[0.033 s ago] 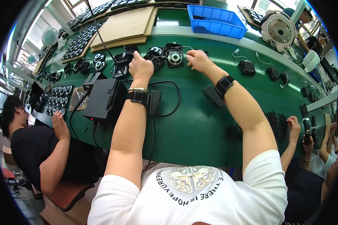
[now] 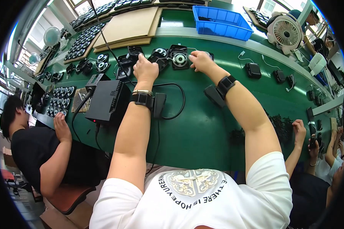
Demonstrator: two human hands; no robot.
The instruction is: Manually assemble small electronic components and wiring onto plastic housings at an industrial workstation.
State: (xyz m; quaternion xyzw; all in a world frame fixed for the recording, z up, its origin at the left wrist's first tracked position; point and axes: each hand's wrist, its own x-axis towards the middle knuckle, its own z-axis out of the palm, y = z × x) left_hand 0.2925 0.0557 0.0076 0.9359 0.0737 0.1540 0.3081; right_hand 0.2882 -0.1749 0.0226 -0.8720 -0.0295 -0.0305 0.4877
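My left hand (image 2: 146, 71) is closed, fingers bent and index fingertip pointing away, in front of black speaker housings (image 2: 135, 52). Whether anything sits in its fingers is hidden. Just right of it lies an open black housing with a round silver speaker (image 2: 179, 60) in it, and a thin white wire runs beside it. Next to this speaker's right edge is my right hand (image 2: 202, 62), its fingers curled together; what they pinch, if anything, cannot be made out. Another dark housing part shows partly behind the right hand. Both wrists wear black strapped devices.
A black power unit (image 2: 108, 101) with cables stands left of my left forearm. Small black boxes with white leads (image 2: 252, 70) lie to the right. A blue bin (image 2: 222, 23) and brown boards (image 2: 127, 26) are at the back. Co-workers sit on both sides; small black parts (image 2: 281, 128) lie near my right elbow.
My right hand has come slightly closer to the speaker's right edge. The whole view has shifted a little; my left hand keeps nearly the same pose.
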